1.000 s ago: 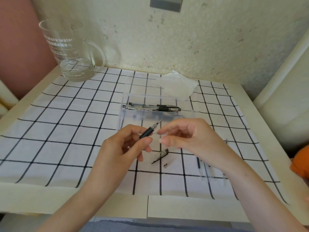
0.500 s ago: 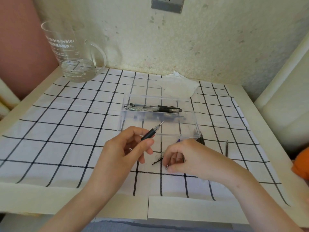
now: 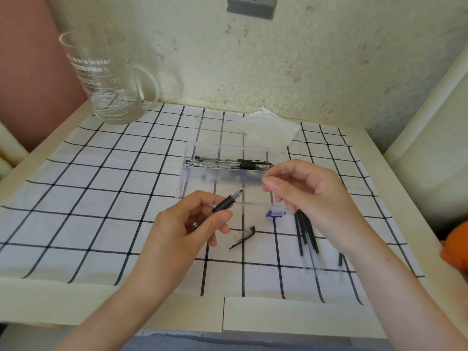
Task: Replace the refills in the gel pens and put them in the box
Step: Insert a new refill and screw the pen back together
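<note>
**Work item.** The gel pen [image 3: 224, 205] is held in the air just in front of the box [image 3: 207, 181]. Its point is aimed up and to the right. The dark grip section is visible, and the refill point stands bare beyond it.

**Hand state.**
- The left hand [image 3: 182, 229] is clamped on the pen barrel, with the fingers curled round it.
- The right hand [image 3: 314, 198] has thumb and forefinger pinched together on a small part [image 3: 264, 179]. The part is too small to identify. It sits near the pen point but apart from it.

**Step in hand.** Judged from the bare point, a refill is seated and the front end is being reassembled.

**Next move.**
1. Line the small part up with the refill point.
2. Slide it over the point and fasten it to the barrel.
3. Fit the cap [image 3: 243, 237], which lies on the cloth below the hands.
4. Lay the pen in the box beside the finished pens [image 3: 228, 163].

**Surroundings.**
- Loose refills [image 3: 307, 231] lie under the right wrist.
- A blue clip [image 3: 276, 213] sits at the front edge of the box.
- A checked cloth [image 3: 101, 198] covers the surface [image 3: 278, 317].
- A glass jug [image 3: 109, 79] stands at the far left.
- A tissue [image 3: 271, 130] lies behind the box.
</note>
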`<state>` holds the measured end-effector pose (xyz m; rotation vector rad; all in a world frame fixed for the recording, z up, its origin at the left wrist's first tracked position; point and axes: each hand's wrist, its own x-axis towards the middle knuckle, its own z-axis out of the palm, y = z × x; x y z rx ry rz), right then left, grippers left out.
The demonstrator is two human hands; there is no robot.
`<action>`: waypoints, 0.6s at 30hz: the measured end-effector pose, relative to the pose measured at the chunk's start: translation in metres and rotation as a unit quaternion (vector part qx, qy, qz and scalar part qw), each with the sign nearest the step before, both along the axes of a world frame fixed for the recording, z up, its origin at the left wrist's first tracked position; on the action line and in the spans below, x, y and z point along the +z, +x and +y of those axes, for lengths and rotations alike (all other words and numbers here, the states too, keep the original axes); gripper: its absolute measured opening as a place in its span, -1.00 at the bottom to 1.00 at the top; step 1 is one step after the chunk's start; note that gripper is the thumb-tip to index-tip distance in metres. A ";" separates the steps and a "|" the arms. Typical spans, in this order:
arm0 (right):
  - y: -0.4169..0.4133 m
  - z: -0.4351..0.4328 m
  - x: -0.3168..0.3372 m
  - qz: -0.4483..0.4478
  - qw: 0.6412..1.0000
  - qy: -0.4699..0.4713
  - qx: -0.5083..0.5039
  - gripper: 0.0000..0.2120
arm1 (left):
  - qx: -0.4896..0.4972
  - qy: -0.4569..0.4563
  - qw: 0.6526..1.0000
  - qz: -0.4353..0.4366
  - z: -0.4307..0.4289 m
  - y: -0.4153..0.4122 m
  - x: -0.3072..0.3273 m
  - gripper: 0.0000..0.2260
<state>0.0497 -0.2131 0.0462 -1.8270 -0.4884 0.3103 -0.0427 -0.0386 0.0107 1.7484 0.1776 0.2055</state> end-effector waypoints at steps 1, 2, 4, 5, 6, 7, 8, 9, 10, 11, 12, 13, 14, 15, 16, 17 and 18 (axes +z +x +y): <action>0.000 0.001 0.000 0.003 1.000 0.010 -0.005 -0.94 | -0.001 0.002 1.000 0.000 0.000 0.000 0.000 -0.80; 0.000 0.001 -0.001 0.003 1.000 0.015 -0.006 -0.94 | -0.002 0.003 1.000 0.000 0.000 -0.001 0.000 -0.81; -0.002 0.003 0.000 0.001 1.000 0.017 0.001 -0.94 | -0.004 0.004 1.000 0.001 0.000 -0.001 0.000 -0.85; -0.003 0.003 0.000 0.000 1.000 0.017 0.007 -0.94 | -0.005 0.005 1.000 0.001 0.000 -0.001 0.000 -0.86; -0.004 0.004 0.000 -0.001 1.000 0.018 0.013 -0.94 | -0.006 0.007 1.000 0.001 0.000 -0.001 0.000 -0.86; -0.005 0.005 0.001 -0.001 1.000 0.019 0.017 -0.93 | -0.006 0.007 1.000 0.000 0.000 -0.001 0.001 -0.86; -0.005 0.005 0.001 -0.002 1.000 0.020 0.021 -0.93 | -0.007 0.007 1.000 0.000 0.000 -0.001 0.001 -0.85; -0.006 0.006 0.001 -0.004 1.000 0.019 0.025 -0.93 | -0.007 0.007 1.000 0.000 0.000 -0.001 0.001 -0.84; -0.006 0.006 0.000 -0.006 0.999 0.018 0.028 -0.93 | -0.008 0.009 1.000 -0.001 0.000 -0.001 0.001 -0.84; -0.006 0.006 0.000 -0.007 0.999 0.017 0.030 -0.92 | -0.010 0.010 1.000 -0.001 0.000 -0.001 0.002 -0.84; -0.006 0.006 0.000 -0.007 0.999 0.017 0.032 -0.92 | -0.012 0.011 1.000 -0.001 0.000 -0.001 0.002 -0.84; -0.006 0.007 -0.001 -0.008 0.999 0.016 0.034 -0.92 | -0.013 0.011 1.000 -0.002 0.000 -0.001 0.002 -0.84; -0.006 0.007 -0.001 -0.009 0.999 0.013 0.035 -0.92 | -0.013 0.011 1.000 -0.002 0.000 -0.001 0.002 -0.84; -0.006 0.007 -0.001 -0.012 0.999 0.008 0.037 -0.93 | -0.014 0.012 1.000 -0.002 0.000 -0.001 0.002 -0.83; -0.006 0.007 -0.001 -0.014 0.999 0.004 0.038 -0.93 | -0.013 0.012 1.000 -0.002 0.000 -0.001 0.002 -0.83; -0.006 0.007 -0.001 -0.015 0.999 0.005 0.036 -0.93 | -0.013 0.012 1.000 -0.002 0.000 -0.001 0.002 -0.84; -0.006 0.007 0.000 -0.015 0.999 0.010 0.030 -0.93 | -0.013 0.011 1.000 -0.001 0.000 -0.001 0.001 -0.84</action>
